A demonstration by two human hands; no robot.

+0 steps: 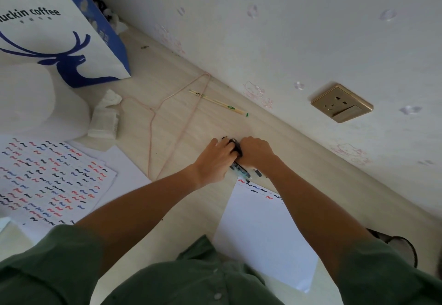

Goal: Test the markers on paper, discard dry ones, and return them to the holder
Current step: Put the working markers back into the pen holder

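now | left hand (216,158) and right hand (254,151) knuckles-up, arms outstretched | both curled around bundle of markers (239,161) | above paper (265,228)

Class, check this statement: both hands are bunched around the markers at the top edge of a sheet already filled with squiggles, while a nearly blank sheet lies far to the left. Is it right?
Not quite: the sheets are swapped. In the head view, the left hand and right hand hold the markers at the nearly blank sheet; the filled sheet lies to the left.

Both hands, left hand (216,158) and right hand (254,152), meet around the markers (240,168) just beyond the far edge of the paper (265,228); filled sheets (47,180) lie left; chopsticks (217,102) farther away.
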